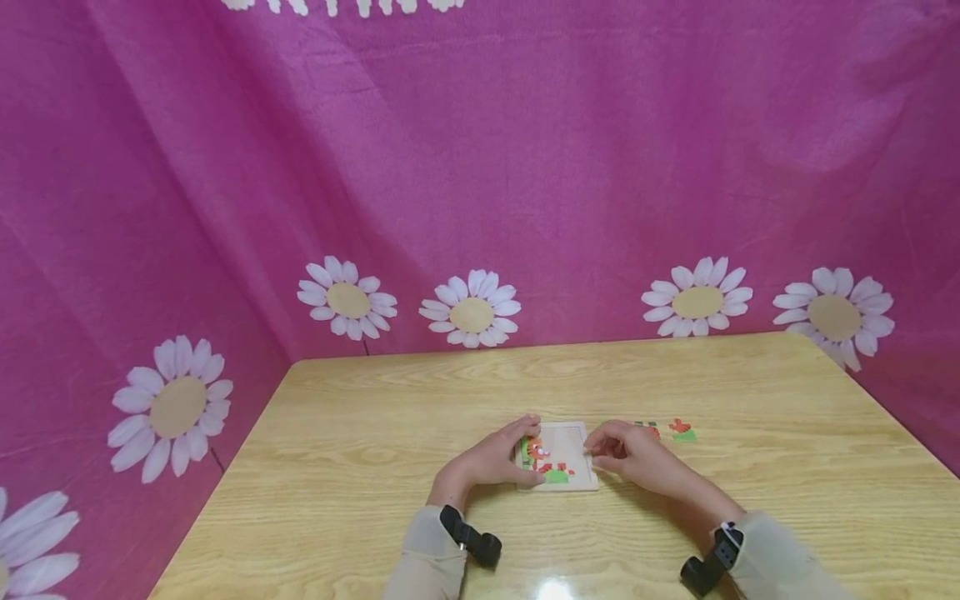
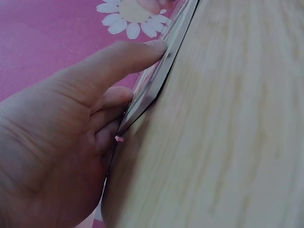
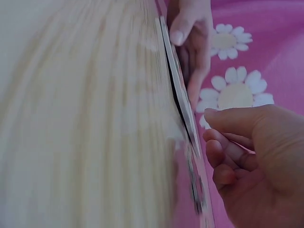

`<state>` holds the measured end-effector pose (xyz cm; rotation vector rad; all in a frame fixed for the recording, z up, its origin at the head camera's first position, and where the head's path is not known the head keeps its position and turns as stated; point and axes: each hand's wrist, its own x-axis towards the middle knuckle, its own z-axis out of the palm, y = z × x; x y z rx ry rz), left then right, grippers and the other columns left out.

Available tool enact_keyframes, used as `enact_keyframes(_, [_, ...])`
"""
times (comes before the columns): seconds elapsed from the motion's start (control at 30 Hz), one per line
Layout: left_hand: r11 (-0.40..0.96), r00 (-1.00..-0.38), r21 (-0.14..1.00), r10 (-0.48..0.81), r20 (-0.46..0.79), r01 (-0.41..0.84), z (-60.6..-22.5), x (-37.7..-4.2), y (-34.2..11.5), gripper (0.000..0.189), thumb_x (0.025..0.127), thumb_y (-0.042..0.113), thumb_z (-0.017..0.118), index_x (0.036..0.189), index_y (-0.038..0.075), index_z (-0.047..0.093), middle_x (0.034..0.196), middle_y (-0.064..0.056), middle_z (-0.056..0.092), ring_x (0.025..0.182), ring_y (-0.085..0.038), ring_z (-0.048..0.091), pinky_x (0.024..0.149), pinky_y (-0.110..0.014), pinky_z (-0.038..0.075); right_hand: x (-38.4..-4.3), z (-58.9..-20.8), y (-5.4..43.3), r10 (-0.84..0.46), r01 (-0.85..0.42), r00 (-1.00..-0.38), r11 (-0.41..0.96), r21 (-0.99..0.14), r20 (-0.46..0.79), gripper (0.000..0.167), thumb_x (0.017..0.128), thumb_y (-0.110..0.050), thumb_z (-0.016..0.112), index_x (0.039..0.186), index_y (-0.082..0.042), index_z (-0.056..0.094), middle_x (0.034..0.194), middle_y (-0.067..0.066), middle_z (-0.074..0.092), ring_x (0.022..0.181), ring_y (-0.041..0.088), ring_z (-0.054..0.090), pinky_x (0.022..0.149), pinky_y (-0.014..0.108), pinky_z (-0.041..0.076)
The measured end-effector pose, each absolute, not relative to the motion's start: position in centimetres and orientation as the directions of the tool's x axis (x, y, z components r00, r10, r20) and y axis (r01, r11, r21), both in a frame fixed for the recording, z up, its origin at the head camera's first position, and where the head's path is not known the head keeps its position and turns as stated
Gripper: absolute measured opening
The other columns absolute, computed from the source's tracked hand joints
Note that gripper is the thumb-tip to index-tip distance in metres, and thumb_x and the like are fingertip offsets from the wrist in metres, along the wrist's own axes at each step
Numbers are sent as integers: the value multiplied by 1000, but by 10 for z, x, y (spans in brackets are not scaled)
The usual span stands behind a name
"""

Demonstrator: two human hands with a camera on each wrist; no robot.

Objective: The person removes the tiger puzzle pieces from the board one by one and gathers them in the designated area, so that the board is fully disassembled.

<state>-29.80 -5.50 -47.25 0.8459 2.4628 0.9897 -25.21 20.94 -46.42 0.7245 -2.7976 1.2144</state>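
A small square wooden puzzle board point(image 1: 567, 440) lies flat on the table, with orange, red and green picture pieces point(image 1: 556, 477) along its left and near sides. My left hand point(image 1: 491, 457) grips the board's left side, thumb at the near edge and fingers toward the far corner. In the left wrist view, the thumb of that hand point(image 2: 71, 90) rests on the board's rim. By the board's right edge is my right hand point(image 1: 637, 457), its fingers loosely bent. The right wrist view shows no piece between the fingers of this hand point(image 3: 266, 147).
Loose puzzle pieces point(image 1: 682, 431) in red and green lie beyond the right hand, one partly hidden by it. The wooden table point(image 1: 360, 467) reaches back to a pink curtain point(image 1: 570, 167) with white daisies. Each wrist wears a black strapped device point(image 1: 471, 537).
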Motion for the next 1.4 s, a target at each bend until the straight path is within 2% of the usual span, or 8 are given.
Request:
enact_keyframes(0.33, [556,-739,718,668,-87,419,-475,-300,-57,74,83,29,78,146,9,43,162,2,28,153,-17,19,126,-39,19,-258,-465,183,-491,-399,-866,562,-725,96,20,87,-10,71,106,-6,67,92,3,63,79,4,49,66,17,43])
enact_keyframes(0.6, [547,-738,724,670,-77,421,-476,-300,-57,73,83,28,78,145,9,43,162,1,28,153,-18,20,126,-40,19,-257,-466,172,-539,-455,-834,550,-700,117,19,85,-7,73,103,-4,67,90,3,63,76,2,49,65,16,44])
enact_keyframes(1.1, [539,-739,728,670,-65,424,-477,-299,-59,72,83,27,78,144,9,44,162,2,29,153,-16,19,126,-38,18,-254,-465,166,-530,-441,-841,562,-699,105,17,86,-4,71,102,-3,64,91,3,60,79,3,50,66,16,46])
enact_keyframes(1.4, [544,-737,722,672,-70,427,-474,-298,-59,75,85,27,77,148,9,40,163,0,27,153,-18,19,126,-39,18,-252,-463,166,-560,-522,-809,541,-659,181,20,87,-3,70,105,-1,63,92,5,60,79,4,52,66,17,48])
